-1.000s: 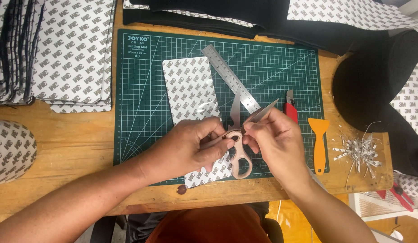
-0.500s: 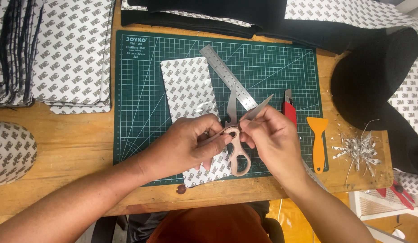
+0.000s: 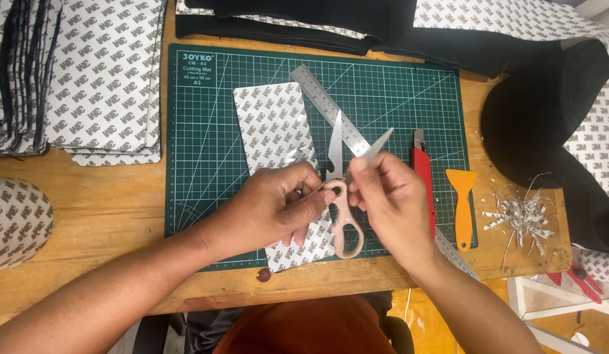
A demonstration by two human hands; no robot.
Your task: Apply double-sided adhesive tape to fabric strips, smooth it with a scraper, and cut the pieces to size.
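Ruler (image 3: 331, 108) end (under fingers (image 3: 373, 180))

The cutting mat (image 3: 396, 98) looks like matt green rubbery plastic with fine pale printed lines. It lies on a wooden table (image 3: 95, 196) with a smooth, worn, light-brown finish. The scissors (image 3: 340, 196) have bright polished metal blades and smooth pale pink plastic handles. The ruler (image 3: 321, 98) is brushed steel with a dull sheen. The patterned sheet (image 3: 272, 124) seems to be paper backing, slightly glossy where the light catches it. The utility knife (image 3: 422, 170) has a glossy red plastic body, and the scraper (image 3: 462, 203) is smooth orange plastic. The black material (image 3: 540, 111) looks soft, matt and foam-like.
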